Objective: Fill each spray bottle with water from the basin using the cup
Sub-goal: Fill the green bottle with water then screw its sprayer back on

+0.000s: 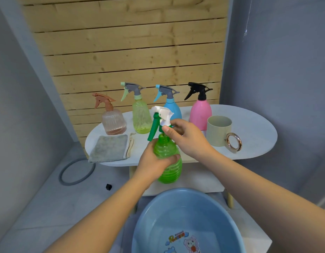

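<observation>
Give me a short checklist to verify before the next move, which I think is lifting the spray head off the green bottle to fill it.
1. Left hand grips the green bottle body: ok.
2. Right hand pinches the collar of the spray head: ok.
3. Spray head fully unscrewed from the neck: cannot tell; it looks raised and tilted.
4. Cup upright and within reach on the table: ok.
5. Basin below the bottle to catch drips: ok.
6. Water level in the basin: cannot tell.
</observation>
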{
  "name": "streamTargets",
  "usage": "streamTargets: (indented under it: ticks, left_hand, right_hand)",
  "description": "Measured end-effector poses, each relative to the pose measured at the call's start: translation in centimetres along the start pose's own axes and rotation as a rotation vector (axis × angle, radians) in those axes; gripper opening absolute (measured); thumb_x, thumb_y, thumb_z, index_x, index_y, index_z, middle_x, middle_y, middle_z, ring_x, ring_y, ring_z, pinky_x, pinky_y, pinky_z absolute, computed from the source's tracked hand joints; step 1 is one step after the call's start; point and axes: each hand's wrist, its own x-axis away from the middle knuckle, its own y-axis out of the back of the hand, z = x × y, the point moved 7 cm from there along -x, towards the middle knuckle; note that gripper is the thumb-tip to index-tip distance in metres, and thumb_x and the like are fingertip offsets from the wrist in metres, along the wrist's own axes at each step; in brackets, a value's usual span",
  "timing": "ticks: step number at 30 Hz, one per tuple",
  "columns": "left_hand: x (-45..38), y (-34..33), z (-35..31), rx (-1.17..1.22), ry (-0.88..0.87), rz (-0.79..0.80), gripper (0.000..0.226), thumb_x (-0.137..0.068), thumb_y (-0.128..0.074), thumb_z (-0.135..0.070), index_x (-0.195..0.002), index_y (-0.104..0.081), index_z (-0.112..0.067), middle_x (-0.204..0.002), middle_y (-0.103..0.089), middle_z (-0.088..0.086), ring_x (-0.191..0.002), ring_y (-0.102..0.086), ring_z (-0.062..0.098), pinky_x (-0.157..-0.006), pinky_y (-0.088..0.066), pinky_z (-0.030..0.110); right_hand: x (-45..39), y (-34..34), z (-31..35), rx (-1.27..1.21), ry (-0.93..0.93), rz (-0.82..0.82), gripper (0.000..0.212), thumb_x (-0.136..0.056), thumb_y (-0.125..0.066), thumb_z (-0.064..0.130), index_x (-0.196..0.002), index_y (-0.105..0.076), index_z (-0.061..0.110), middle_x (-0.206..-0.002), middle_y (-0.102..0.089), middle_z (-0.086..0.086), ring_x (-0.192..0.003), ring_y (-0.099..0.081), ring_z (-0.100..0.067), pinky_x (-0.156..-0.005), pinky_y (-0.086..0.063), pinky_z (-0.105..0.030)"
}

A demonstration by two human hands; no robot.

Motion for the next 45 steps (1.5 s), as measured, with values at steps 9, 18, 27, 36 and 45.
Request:
streamTargets:
  ticks: [9, 18, 27, 36, 45]
  left_hand:
    - [-0.1, 0.0, -0.8, -0.032, -0.057, -0.035, 0.055, -0.056, -0.078, -0.033, -0.107, -0.058, -0.034, -0.1, -0.07, -0.011, -0.094, -0.066, 0.006, -0.086, -0.053, 0.033]
    - [0.1, -0.2, -1.7, 0.049, -0.1, -0.027, 0.041, -0.07, -0.08, -0.008, -0.092, -0.058, -0.034, -0.086, -0.069, -0.017, -0.08, -0.065, -0.007, -0.068, -0.047, 0.009]
    - [-0.1, -0.4, -1.4, -0.018, -0.08, -0.005, 0.05, -0.058, -0.078, -0.031, -0.104, -0.058, -0.033, -0.097, -0.07, -0.012, -0.091, -0.066, 0.004, -0.081, -0.052, 0.027]
    - [0.0, 0.4, -1.4, -0.06, -0.063, -0.051, 0.044, -0.072, -0.078, -0.019, -0.103, -0.053, -0.039, -0.095, -0.065, -0.017, -0.092, -0.061, 0.002, -0.072, -0.045, 0.017]
    - [-0.4, -0.5, -1.1, 0.007, -0.058, -0.052, 0.056, -0.058, -0.08, -0.025, -0.108, -0.056, -0.027, -0.097, -0.07, -0.007, -0.09, -0.067, 0.008, -0.079, -0.052, 0.025]
  right_hand:
    - [0.8, -1.1, 0.4, -0.117, -0.009, -0.004, 0.024, -0.08, -0.073, 0.03, -0.095, -0.058, 0.018, -0.085, -0.059, 0.015, -0.083, -0.057, -0.004, -0.073, -0.044, -0.016]
    - [1.3, -1.9, -0.3, -0.324, -0.057, -0.119, 0.018, -0.085, -0.069, 0.024, -0.094, -0.056, 0.016, -0.099, -0.064, 0.0, -0.098, -0.058, -0.014, -0.086, -0.045, -0.026]
    - [1.4, -1.7, -0.4, -0.381, -0.079, -0.138, 0.011, -0.09, -0.062, 0.026, -0.099, -0.058, 0.02, -0.1, -0.063, 0.003, -0.097, -0.057, -0.013, -0.088, -0.046, -0.03]
    - [0.6, -1.9, -1.0, -0.354, -0.18, 0.081, 0.023, -0.092, -0.06, 0.027, -0.11, -0.06, 0.013, -0.105, -0.065, -0.004, -0.102, -0.061, -0.017, -0.097, -0.047, -0.038]
    - [0.9, -1.1, -0.7, -0.389, -0.168, -0.058, 0.033, -0.075, -0.078, 0.02, -0.098, -0.056, 0.015, -0.096, -0.062, 0.001, -0.094, -0.059, -0.013, -0.091, -0.049, -0.034]
